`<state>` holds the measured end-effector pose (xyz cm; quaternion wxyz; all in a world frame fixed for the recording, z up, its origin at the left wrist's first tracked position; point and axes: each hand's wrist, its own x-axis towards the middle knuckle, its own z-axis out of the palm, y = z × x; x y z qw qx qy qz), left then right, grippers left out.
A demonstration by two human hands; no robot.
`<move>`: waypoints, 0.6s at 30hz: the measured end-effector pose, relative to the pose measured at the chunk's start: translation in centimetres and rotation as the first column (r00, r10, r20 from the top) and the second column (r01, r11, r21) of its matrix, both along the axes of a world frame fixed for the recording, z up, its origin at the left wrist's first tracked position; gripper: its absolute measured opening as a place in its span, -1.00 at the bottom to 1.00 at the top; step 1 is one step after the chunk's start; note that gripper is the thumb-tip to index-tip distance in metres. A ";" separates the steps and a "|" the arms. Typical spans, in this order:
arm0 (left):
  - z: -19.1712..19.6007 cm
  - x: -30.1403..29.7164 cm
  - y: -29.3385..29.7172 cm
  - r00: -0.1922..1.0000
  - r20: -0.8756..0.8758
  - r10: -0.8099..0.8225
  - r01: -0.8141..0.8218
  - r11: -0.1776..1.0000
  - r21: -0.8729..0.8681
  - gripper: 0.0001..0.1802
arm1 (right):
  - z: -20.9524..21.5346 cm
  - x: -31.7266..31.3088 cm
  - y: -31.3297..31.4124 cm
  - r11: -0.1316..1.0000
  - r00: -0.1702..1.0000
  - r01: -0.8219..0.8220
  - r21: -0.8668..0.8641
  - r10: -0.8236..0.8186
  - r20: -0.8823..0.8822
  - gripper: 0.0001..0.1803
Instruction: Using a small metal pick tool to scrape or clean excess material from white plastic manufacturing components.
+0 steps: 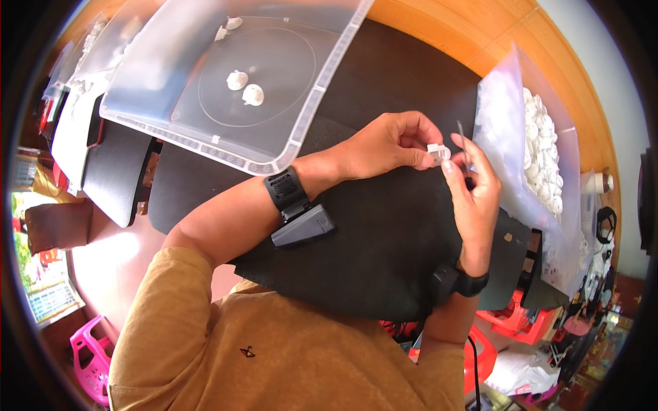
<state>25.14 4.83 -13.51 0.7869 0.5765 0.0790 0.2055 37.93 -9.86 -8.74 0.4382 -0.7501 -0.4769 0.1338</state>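
Note:
Between the thumb and fingers of my left hand (394,145) is a small white plastic part (439,151), held above the black mat. My right hand (478,192) is closed around a thin metal tool (461,133) with a narrow tip pointing away from me. Its kind is hard to make out, as the fingers cover most of it. The right thumb tip meets the near side of the white part. Both hands are close together over the right part of the table.
At the far left stands a large clear plastic bin (274,154) with a few white parts (253,94) inside. On the right, another translucent bin (504,130) is heaped with white parts (541,147). The black tabletop (404,68) has a curved edge. A pink stool (92,359) stands lower left.

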 end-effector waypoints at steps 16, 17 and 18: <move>0.0 -0.1 0.4 1.000 -0.006 -0.006 0.005 0.998 -0.064 -0.67 | 0.0 -0.5 0.2 0.998 0.990 0.022 0.057 -0.013 -0.143 -0.79; -0.1 -0.2 0.5 1.000 -0.004 -0.006 0.006 0.995 -0.099 -0.67 | 0.2 -0.5 -0.1 0.999 1.000 0.005 0.051 -0.004 -0.024 -0.77; -0.1 -0.2 0.5 1.000 -0.003 0.001 -0.001 0.995 -0.095 -0.67 | 0.3 -0.6 -0.2 0.999 0.999 -0.035 0.024 0.035 0.017 -0.75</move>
